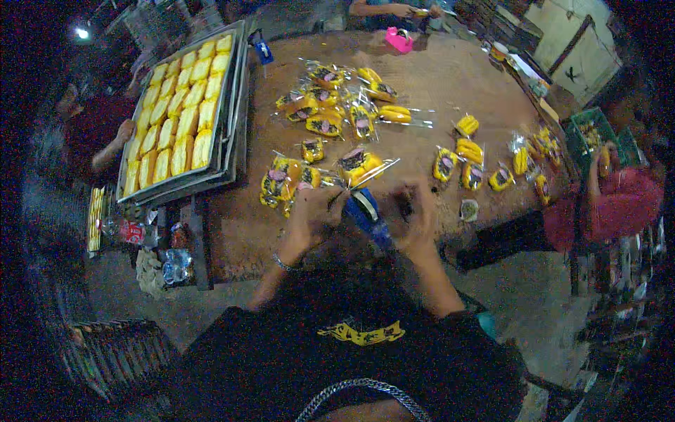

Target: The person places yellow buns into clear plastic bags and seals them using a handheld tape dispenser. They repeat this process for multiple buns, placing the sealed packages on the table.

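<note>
My left hand [317, 210], blurred, pinches the gathered neck of a clear plastic bag. In that bag is a yellow bread bun [361, 168] with a dark and pinkish filling or label. Right beside the fingers, a blue tape dispenser [364, 211] stands on the table between my hands. My right hand [419, 213] is to the right of the dispenser, smeared by motion, with its fingers bent. Whether it holds anything is unclear. More bagged buns [282, 179] lie just beyond my left hand.
A stack of metal trays with rows of plain buns [176, 111] stands at the left of the wooden table [443, 79]. Bagged buns [324, 100] are heaped mid-table; others [472, 158] lie to the right. A pink tape dispenser [399, 40] sits at the far edge. Co-workers are around the table.
</note>
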The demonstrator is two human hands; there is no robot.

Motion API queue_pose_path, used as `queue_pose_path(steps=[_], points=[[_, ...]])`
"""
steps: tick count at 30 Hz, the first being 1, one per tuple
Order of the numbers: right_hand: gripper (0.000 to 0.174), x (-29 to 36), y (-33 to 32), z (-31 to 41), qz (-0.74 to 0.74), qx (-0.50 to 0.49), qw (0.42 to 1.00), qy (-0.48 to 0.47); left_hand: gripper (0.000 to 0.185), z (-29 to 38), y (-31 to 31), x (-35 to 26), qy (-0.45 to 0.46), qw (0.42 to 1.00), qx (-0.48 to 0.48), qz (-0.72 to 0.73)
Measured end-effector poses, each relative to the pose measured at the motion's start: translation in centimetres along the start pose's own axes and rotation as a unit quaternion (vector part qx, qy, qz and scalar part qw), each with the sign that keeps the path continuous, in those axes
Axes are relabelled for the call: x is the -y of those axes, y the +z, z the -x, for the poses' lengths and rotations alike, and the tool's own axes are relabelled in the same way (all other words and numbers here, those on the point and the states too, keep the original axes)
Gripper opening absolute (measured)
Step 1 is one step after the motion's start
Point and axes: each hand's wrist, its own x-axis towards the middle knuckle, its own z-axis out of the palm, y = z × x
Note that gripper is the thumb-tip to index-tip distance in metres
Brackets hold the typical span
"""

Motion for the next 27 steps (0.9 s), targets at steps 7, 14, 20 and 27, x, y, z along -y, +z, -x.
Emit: queue_pose_path(steps=[7, 14, 20, 27], points=[[0.011, -1.5, 0.6, 1.5, -0.018, 0.068, 0.994, 0.088, 0.017, 4.2, -0.9, -4.5, -0.020, 0.997, -0.001, 0.079], [0.033, -3.9, -1.6, 2.6, 0.095, 0.172, 0.976, -0.097, 0.022, 5.3, 0.4, -4.1, -0.039, 0.998, 0.053, -0.014], [0.041, -7.2, -4.1, 3.4, 0.181, 0.242, 0.953, 0.013, 0.025, 6.8, 1.3, -2.6, -0.046, 0.991, 0.099, -0.072], [0.032, -18.2, -0.1, 5.7, 0.213, 0.153, 0.944, 0.199, 0.026, 5.4, -0.9, 1.9, -0.143, 0.986, 0.076, 0.036]])
